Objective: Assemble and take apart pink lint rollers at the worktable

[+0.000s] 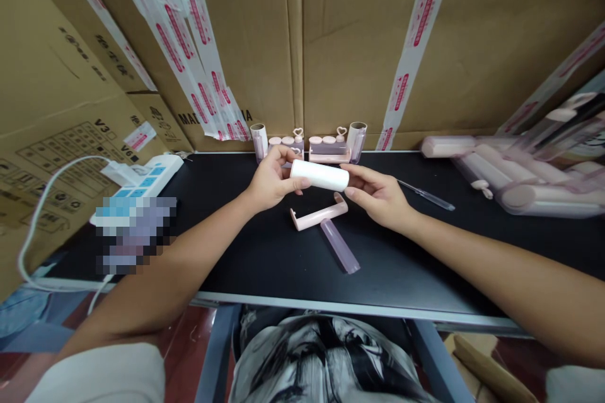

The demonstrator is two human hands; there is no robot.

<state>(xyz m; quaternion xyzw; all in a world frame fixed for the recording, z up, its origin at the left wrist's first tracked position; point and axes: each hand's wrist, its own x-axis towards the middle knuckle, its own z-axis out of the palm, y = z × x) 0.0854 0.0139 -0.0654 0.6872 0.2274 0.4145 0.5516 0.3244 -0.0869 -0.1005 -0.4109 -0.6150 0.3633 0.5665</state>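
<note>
Between my two hands, a white lint roller roll [320, 175] is held level above the dark table. My left hand [274, 181] grips its left end with thumb and fingers. At the right end, my right hand [378, 192] closes its thumb and fingers on the roll. Just below lies a pale pink roller frame [319, 216] with upturned ends. A translucent purple half-round cover [340, 247] rests beside it, its upper end by the frame.
Along the cardboard at the back stand white rolls [358, 141] and pink pieces with heart-shaped loops [329, 148]. Several wrapped pink rollers [529, 182] are piled at right. A thin clear-handled tool [428, 195] lies nearby. A power strip [142, 189] sits left.
</note>
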